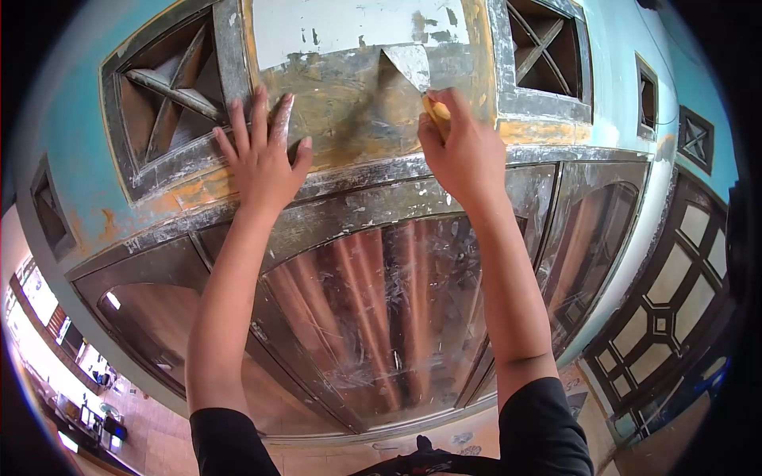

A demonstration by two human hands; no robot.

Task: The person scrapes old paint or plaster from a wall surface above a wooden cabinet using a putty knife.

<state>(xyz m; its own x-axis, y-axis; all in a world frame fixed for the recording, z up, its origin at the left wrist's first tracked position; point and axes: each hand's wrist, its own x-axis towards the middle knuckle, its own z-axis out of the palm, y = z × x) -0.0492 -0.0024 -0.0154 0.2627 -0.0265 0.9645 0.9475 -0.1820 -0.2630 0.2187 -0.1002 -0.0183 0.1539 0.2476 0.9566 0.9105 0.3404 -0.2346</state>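
Note:
My right hand (464, 147) is wrapped round the yellow handle of a scraper (409, 65), whose whitish triangular blade lies at the panel above the window. That panel (341, 103) is bare and brownish-grey low down, with a white coating (317, 24) along its top. To the left, my left hand (266, 159) rests with fingers spread on the panel and its orange-stained frame; it holds nothing, and white residue marks one finger. The scraper's blade casts a shadow down to its left.
Wooden vents with crossed bars (171, 99) flank the panel, the other (544, 47) at right. Below are glazed windows (381, 317) with reddish curtains behind. A patterned door (667, 301) stands at far right. Turquoise wall (71, 151) surrounds the woodwork; tiled floor (147, 420) shows lower left.

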